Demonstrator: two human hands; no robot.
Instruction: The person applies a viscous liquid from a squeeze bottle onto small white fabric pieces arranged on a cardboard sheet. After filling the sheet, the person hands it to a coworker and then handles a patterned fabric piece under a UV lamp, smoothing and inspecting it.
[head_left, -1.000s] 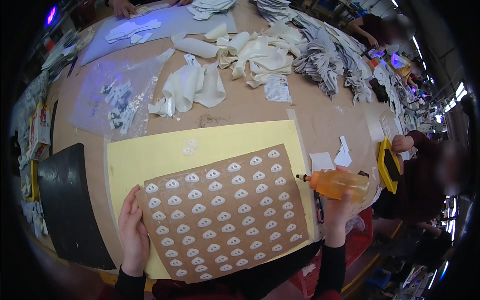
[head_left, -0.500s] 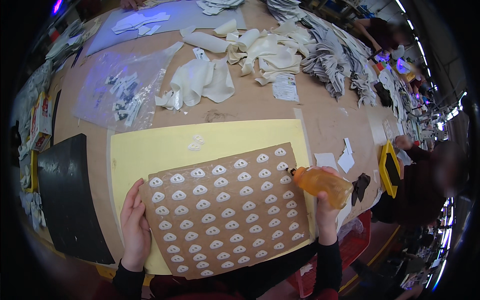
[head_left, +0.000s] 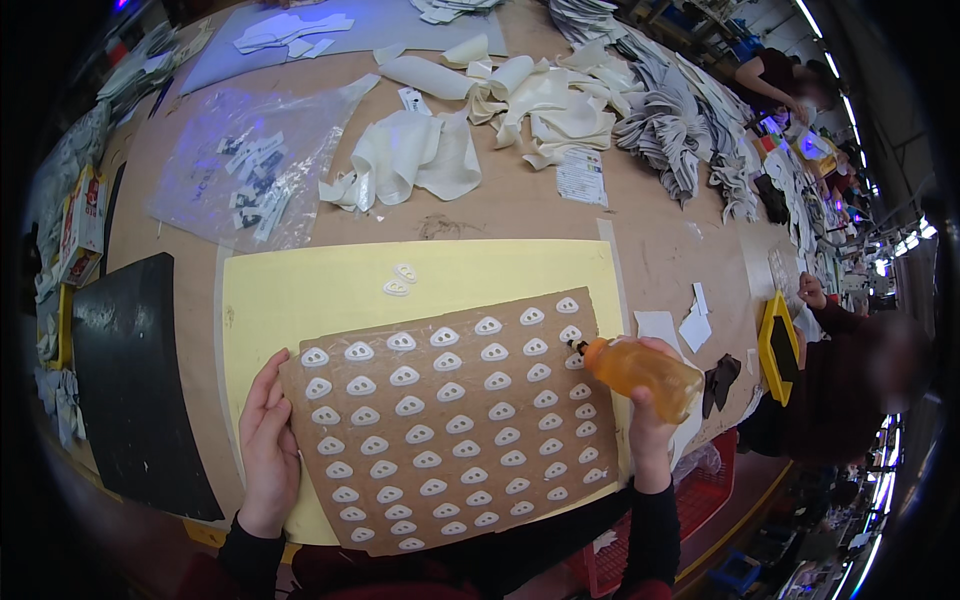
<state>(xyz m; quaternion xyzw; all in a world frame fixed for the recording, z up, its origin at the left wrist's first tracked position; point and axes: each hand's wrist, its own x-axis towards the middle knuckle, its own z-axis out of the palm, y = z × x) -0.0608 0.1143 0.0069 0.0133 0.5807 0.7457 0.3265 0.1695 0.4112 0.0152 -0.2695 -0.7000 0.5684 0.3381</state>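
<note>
Cardboard sheet (head_left: 436, 413) carries rounded white pieces (head_left: 409, 405), left fingers (head_left: 262, 390) holding its edge, right fingers (head_left: 642, 402) gripping translucent bottle (head_left: 642, 374), crumpled cream material (head_left: 392, 152) beyond.

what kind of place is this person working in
Most likely a factory floor or workshop: a brown board carries rows of matching white two-holed pieces, stacks of grey sheet-like pieces lie on the big table, and another person is over to the right.
</note>
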